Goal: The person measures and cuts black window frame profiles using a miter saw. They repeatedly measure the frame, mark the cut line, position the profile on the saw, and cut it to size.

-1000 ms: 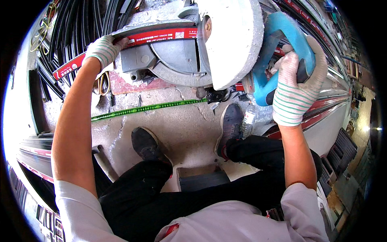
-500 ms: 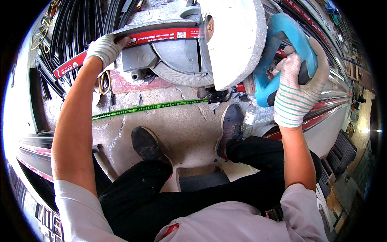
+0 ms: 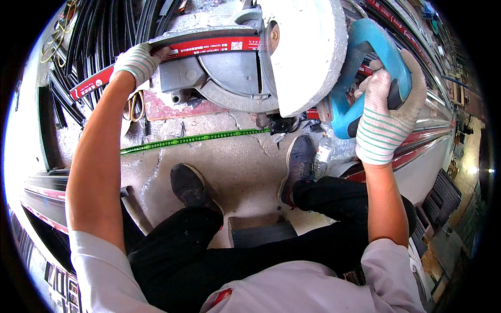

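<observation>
Grasps red-labelled strip [image 3: 216,47] left of white blade guard [image 3: 309,60] with left hand [image 3: 136,63] stretched forward; right of the guard, clasps blue handle [image 3: 345,109] with right hand [image 3: 389,107] curled around it.

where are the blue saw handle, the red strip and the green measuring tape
blue saw handle [image 3: 385,46]: head view, on the upper bar of its loop
red strip [image 3: 211,46]: head view, on its red face, right-hand stretch
green measuring tape [image 3: 203,137]: head view, midway along its marked face

Cracked grey floor [image 3: 242,177], pale, brightly lit surface [image 3: 23,133] to its left, light glare [image 3: 473,168] well to its right
</observation>
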